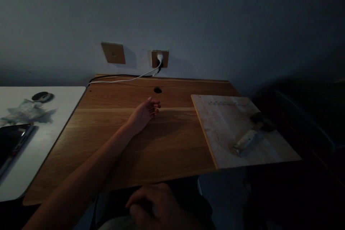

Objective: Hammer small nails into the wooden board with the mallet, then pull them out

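Right hand [160,201] curled at near centre; whether grasping, cannot tell. Dark-headed, pale-handled hammer [246,141] lies right on pale rectangular board [221,116], presumably shielding brown wooden tabletop [169,151]. Left hand [144,113], farther, over tabletop, fingers relaxed, holding nothing.

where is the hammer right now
In the head view's right half, the pale-handled, dark-headed hammer lies on the pale rectangular board atop the brown wooden desk, to the right of the left hand.
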`<state>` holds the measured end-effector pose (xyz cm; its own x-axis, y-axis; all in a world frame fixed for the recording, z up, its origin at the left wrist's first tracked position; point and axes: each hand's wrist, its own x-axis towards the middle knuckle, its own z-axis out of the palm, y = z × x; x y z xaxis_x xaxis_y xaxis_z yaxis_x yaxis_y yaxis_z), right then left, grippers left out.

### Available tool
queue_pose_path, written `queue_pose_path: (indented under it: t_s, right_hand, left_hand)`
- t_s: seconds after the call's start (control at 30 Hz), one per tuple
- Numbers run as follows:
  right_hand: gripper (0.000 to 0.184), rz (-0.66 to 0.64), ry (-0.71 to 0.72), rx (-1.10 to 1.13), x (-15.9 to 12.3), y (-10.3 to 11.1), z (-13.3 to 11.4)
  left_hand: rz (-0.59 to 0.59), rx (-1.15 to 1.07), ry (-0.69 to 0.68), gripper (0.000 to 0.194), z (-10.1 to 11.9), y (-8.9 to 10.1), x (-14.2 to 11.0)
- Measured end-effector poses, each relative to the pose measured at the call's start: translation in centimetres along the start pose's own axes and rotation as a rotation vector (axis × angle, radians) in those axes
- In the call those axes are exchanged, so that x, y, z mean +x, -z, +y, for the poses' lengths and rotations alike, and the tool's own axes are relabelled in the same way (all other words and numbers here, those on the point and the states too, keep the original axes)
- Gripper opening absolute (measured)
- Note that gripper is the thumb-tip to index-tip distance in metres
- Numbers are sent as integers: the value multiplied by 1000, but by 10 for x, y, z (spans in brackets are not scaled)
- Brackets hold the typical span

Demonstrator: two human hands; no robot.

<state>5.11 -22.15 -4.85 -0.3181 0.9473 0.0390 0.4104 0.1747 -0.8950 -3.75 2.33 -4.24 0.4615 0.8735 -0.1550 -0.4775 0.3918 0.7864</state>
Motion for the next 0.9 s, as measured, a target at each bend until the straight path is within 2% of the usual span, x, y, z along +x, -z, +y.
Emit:
queue_pose_path:
  t_s: [0.1, 0.2, 0.27, 0.33, 0.43, 0.53, 0.6, 0.67, 0.77, 0.9]
  right_hand:
    - [15, 304, -66, -26, -16, 53, 12]
    - [21, 662, -209, -147, -39, 115, 39]
    - [28, 984, -297, -318, -57, 165, 64]
    - [43, 1189, -341, -511, -78, 219, 91]
    - [63, 1145, -480, -820, -111, 291, 130]
    - [74, 999, -636, -939, -135, 333, 162]
    - [68, 1004, -680, -947, -142, 346, 178]
    - [59, 1000, -703, -943, -143, 353, 189]
    - [51, 972, -701, -936, -142, 361, 198]
    - [54, 982, -685, -960, -146, 368, 202]
  left_hand:
    - [-4, 144, -73, 35, -7, 2, 1]
    - [-46, 597, -279, 26, -18, -3, -6]
    - [-150, 955, -451, 17, -27, -11, -14]
    - [-310, 1225, -598, 16, -38, -25, -21]
    - [-577, 1489, -749, 23, -58, -54, -25]
    - [-739, 1617, -910, 37, -84, -85, -19]
    - [-766, 1652, -994, 45, -100, -101, -13]
    - [-765, 1682, -1020, 48, -113, -112, -9]
    - [-745, 1682, -986, 50, -123, -118, -5]
    - [-720, 1634, -929, 45, -125, -121, -7]
